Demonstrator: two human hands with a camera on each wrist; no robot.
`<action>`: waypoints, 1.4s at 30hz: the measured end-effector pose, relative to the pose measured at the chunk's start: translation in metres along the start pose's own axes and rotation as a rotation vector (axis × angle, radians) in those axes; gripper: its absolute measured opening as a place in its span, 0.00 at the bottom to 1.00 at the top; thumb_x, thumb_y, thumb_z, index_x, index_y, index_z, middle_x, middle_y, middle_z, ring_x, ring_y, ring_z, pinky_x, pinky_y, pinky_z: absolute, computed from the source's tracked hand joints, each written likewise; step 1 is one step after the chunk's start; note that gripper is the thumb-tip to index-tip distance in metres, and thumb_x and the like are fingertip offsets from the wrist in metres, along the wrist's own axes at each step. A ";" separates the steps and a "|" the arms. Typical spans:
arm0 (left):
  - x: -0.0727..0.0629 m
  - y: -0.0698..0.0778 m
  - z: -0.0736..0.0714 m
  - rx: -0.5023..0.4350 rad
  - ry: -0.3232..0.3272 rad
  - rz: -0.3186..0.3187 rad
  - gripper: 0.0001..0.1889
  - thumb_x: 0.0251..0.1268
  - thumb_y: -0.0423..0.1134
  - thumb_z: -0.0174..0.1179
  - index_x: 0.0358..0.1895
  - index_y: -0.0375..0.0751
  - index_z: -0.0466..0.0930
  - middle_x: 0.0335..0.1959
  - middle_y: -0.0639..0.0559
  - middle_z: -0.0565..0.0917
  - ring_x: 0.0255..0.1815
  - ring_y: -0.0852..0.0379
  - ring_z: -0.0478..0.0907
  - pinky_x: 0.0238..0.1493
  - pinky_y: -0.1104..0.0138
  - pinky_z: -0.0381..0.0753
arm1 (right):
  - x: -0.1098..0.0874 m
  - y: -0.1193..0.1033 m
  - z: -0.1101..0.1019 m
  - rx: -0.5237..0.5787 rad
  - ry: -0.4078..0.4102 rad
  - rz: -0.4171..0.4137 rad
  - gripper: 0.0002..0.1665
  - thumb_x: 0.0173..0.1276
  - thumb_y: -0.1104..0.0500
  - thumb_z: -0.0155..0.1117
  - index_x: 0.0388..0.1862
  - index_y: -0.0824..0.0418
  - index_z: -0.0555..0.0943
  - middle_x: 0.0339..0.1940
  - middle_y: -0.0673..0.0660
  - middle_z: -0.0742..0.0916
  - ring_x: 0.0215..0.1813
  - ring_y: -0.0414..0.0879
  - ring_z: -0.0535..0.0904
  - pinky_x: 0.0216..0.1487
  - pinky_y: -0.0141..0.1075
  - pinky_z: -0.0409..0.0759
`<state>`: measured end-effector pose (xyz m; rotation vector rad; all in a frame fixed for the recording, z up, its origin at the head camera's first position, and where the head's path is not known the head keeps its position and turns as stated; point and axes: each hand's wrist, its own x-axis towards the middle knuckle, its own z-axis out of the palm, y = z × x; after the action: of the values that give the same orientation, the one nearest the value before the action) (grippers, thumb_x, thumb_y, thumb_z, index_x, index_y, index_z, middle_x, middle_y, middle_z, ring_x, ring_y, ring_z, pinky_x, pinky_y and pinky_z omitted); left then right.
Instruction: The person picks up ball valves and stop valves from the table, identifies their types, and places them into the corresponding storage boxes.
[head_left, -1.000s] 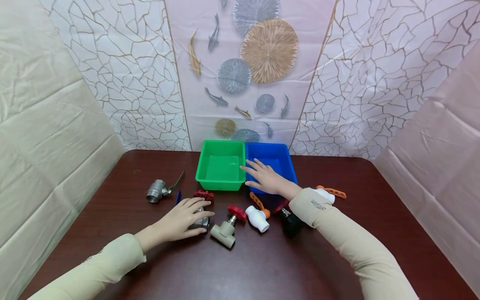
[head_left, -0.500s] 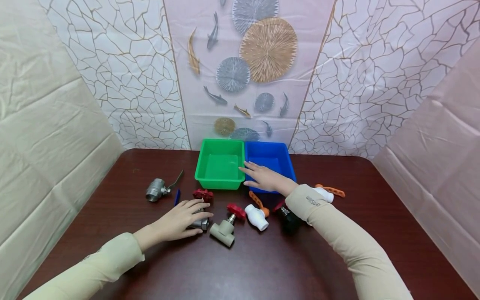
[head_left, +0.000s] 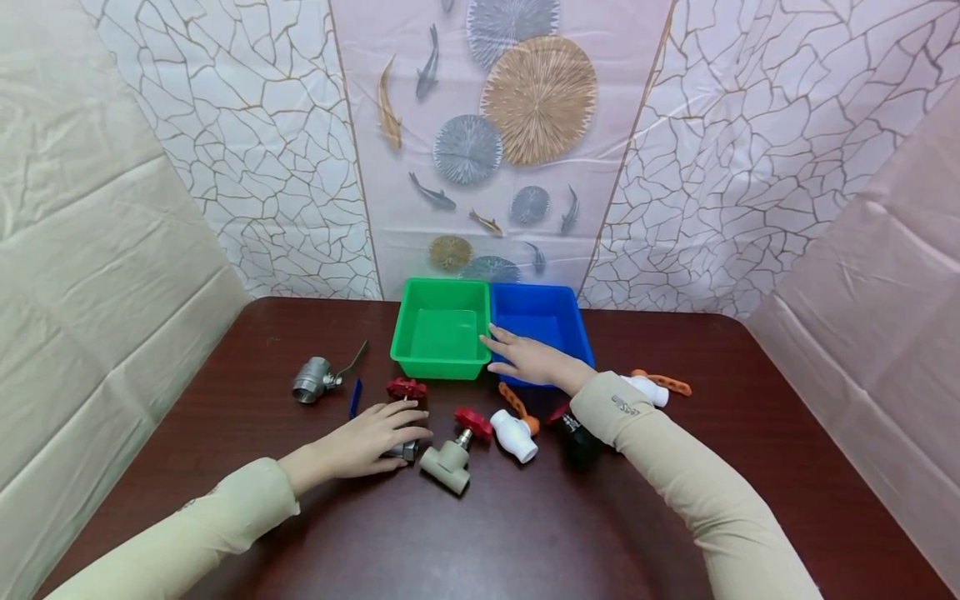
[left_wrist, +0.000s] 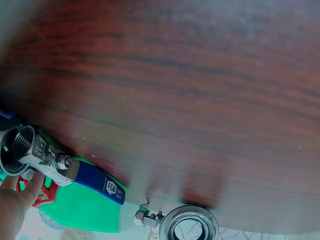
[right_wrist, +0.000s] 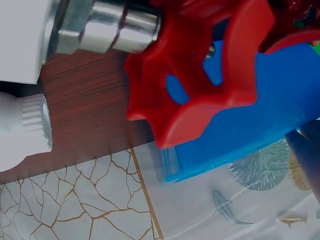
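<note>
To judge by how things lie, the work looks barely begun: nothing shows inside the green tray [head_left: 442, 370] or in the visible part of the blue tray [head_left: 582, 333], and every valve in sight is out on the table [head_left: 510, 533]. A grey metal valve [head_left: 311, 381] lies at the left, a beige valve [head_left: 447, 463] and a white valve [head_left: 516, 437] in the middle, a black valve [head_left: 581, 442] and a second white valve [head_left: 648, 388] partly behind the right sleeve [head_left: 675, 467]; all of these seem left to deal with. The blue-handled valve [left_wrist: 42, 155] sits on the table in front of the green tray, beneath the left hand [head_left: 367, 440], whose fingers spread over it, fairly straight and not clenched; the left wrist view shows fingertips at its body, apparently touching (a red wheel [head_left: 406, 388] stands just beyond, its body hidden). That grip looks loose, with no firm grasp visible. The right hand [head_left: 536, 360] is released, fingers extended above the blue tray and pointing toward the green one, holding nothing that shows; whether it touches the rim, I cannot tell.
</note>
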<state>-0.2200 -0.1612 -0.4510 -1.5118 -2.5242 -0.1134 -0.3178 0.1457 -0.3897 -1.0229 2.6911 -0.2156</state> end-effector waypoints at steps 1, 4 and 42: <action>0.001 -0.001 0.000 -0.005 -0.006 0.002 0.28 0.56 0.44 0.66 0.61 0.49 0.72 0.63 0.45 0.74 0.67 0.43 0.66 0.55 0.49 0.74 | 0.000 0.000 0.000 0.001 -0.004 0.006 0.37 0.75 0.47 0.45 0.76 0.59 0.49 0.78 0.63 0.48 0.77 0.58 0.49 0.73 0.53 0.55; 0.004 -0.003 -0.001 -0.007 -0.042 -0.003 0.29 0.57 0.45 0.65 0.63 0.48 0.70 0.63 0.46 0.73 0.68 0.44 0.66 0.56 0.50 0.75 | -0.001 0.000 -0.001 -0.003 -0.012 0.024 0.37 0.76 0.46 0.44 0.77 0.57 0.48 0.78 0.61 0.47 0.77 0.58 0.49 0.72 0.52 0.56; 0.010 -0.019 0.005 0.350 0.217 0.394 0.14 0.57 0.45 0.64 0.45 0.47 0.78 0.49 0.52 0.81 0.46 0.54 0.77 0.36 0.68 0.79 | 0.000 -0.003 0.001 -0.012 0.037 0.017 0.34 0.77 0.47 0.41 0.76 0.59 0.52 0.77 0.63 0.51 0.73 0.60 0.59 0.69 0.51 0.63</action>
<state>-0.2424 -0.1604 -0.4533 -1.7010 -1.9174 0.2002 -0.3154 0.1432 -0.3903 -1.0083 2.7359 -0.2178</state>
